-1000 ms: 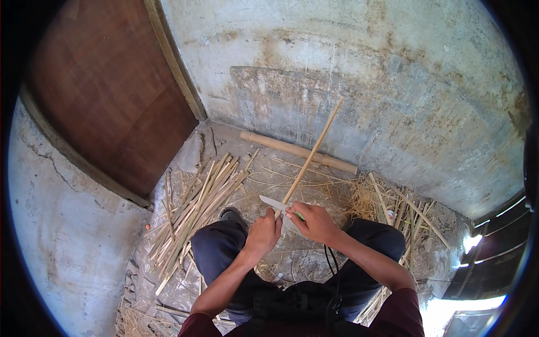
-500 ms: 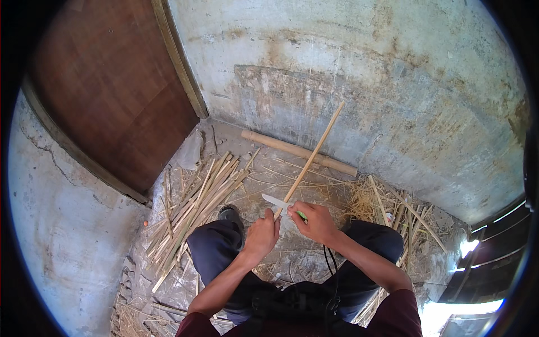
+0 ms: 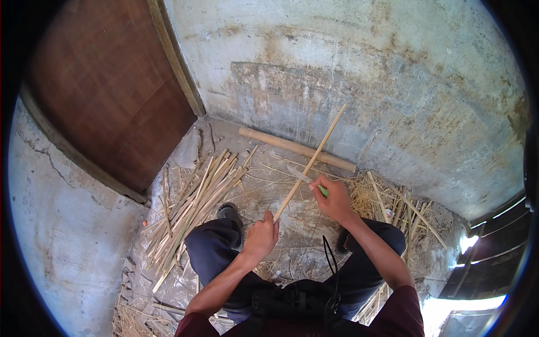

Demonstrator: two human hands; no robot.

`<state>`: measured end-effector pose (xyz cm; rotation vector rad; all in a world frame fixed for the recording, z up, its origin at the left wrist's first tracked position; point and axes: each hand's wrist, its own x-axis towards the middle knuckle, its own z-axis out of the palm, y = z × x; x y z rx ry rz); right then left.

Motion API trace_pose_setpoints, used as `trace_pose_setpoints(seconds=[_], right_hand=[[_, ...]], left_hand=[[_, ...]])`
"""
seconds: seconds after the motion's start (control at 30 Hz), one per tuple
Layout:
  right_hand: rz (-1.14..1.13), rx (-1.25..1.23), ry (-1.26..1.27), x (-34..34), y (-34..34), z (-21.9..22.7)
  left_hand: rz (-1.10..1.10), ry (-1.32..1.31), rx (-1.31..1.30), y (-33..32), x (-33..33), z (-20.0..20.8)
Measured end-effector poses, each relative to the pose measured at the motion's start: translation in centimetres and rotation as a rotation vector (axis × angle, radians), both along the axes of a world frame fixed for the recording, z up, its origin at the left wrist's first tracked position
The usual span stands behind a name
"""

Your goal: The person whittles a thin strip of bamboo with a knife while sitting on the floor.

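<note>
My left hand is closed round the near end of a long pale bamboo strip, which slants away up and to the right. In my right hand is a knife with a green handle, its fingers wrapped about the grip. The blade points to the left and lies across the strip, near its middle. Whether the edge touches the strip or is just above it, I cannot tell.
Many split bamboo strips lie in a pile on the floor at left. A bamboo pole rests along the wall's foot. Shavings and more bamboo pieces lie at right. A brown door stands at the far left.
My right hand has slid the knife away from my left hand, up along the bamboo strip toward its far end. The left hand still grips the near end.
</note>
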<state>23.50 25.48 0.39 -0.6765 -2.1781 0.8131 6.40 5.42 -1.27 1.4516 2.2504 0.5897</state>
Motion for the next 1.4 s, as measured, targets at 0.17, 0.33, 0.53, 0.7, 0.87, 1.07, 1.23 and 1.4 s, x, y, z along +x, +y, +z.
trace_pose_setpoints(seconds=[0.17,0.33,0.53,0.7,0.87,1.07,1.23,1.4], right_hand=[[0.035,-0.04,-0.074,0.2,-1.4,0.3],[0.195,-0.027,-0.039,-0.5,-4.4,-0.9],[0.261,-0.067,-0.053,-0.7,-5.0,-0.8],[0.234,-0.04,-0.089,-0.6,-4.9,-1.0],[0.22,-0.015,-0.04,-0.5,-4.9,-0.8],[0.204,0.036,-0.028,-0.5,-4.6,-0.6],[0.189,0.09,0.004,-0.9,-4.5,-0.4],[0.169,0.164,0.008,-0.9,-4.2,-0.3]], left_hand=[[-0.005,0.006,0.011,0.0,-0.1,0.2],[0.017,-0.008,0.033,0.4,0.1,0.8],[0.004,0.009,0.037,0.4,0.5,0.4],[-0.014,0.005,0.034,0.3,0.4,0.3],[-0.03,0.018,0.029,0.3,0.3,0.2],[-0.016,-0.004,0.031,0.5,0.4,0.7],[0.006,-0.024,0.053,0.5,0.3,0.7],[-0.027,-0.006,0.046,0.5,0.1,1.0]])
